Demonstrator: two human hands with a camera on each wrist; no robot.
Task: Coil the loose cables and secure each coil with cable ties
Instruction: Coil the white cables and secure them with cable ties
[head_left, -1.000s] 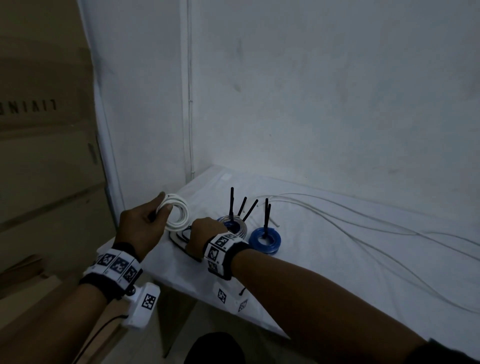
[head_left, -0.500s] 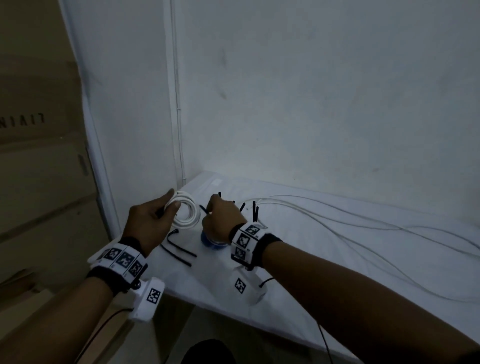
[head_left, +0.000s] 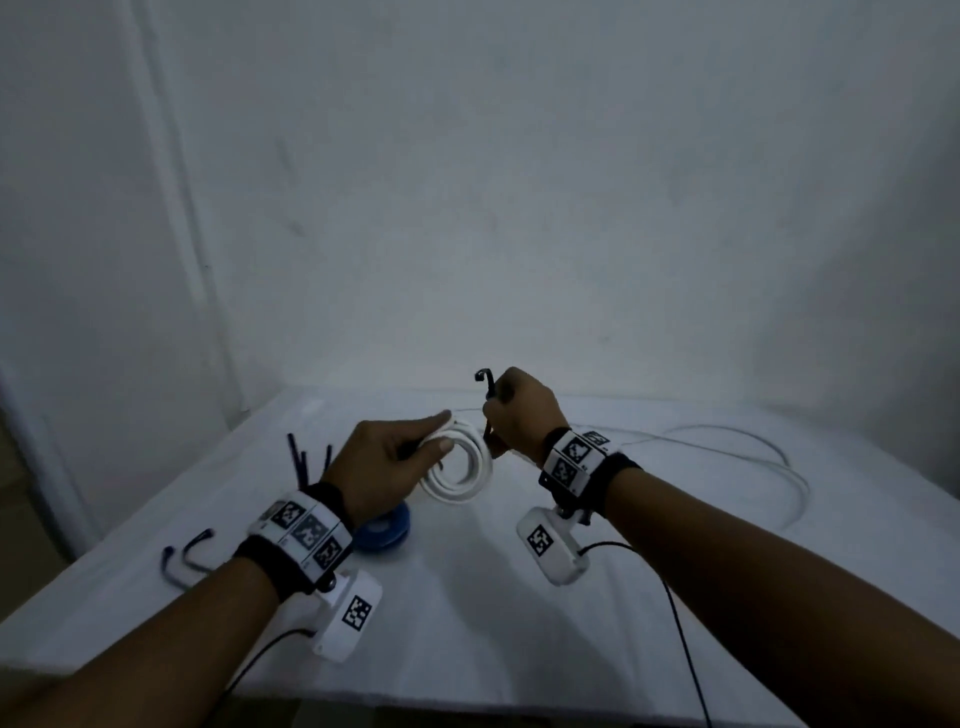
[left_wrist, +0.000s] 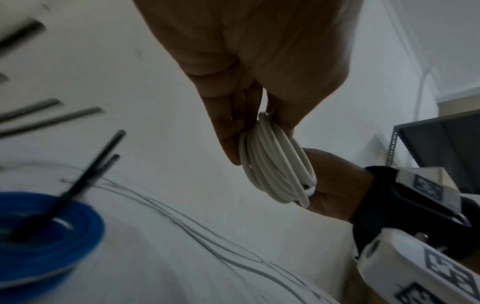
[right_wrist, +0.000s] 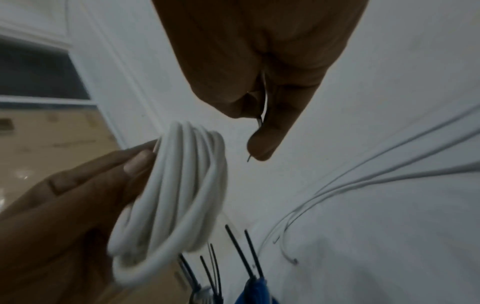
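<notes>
— What do the fingers hold?
— The left hand (head_left: 387, 460) pinches the white coil (head_left: 460, 467) between thumb and fingers, above the table (head_left: 519, 649). The right hand (head_left: 522, 415), just right of the coil, pinches a black cable tie (head_left: 487, 382).
— And beyond the coil?
— A blue coil (head_left: 387, 530) lies below it; loose white cable (head_left: 769, 457) trails well right.
</notes>
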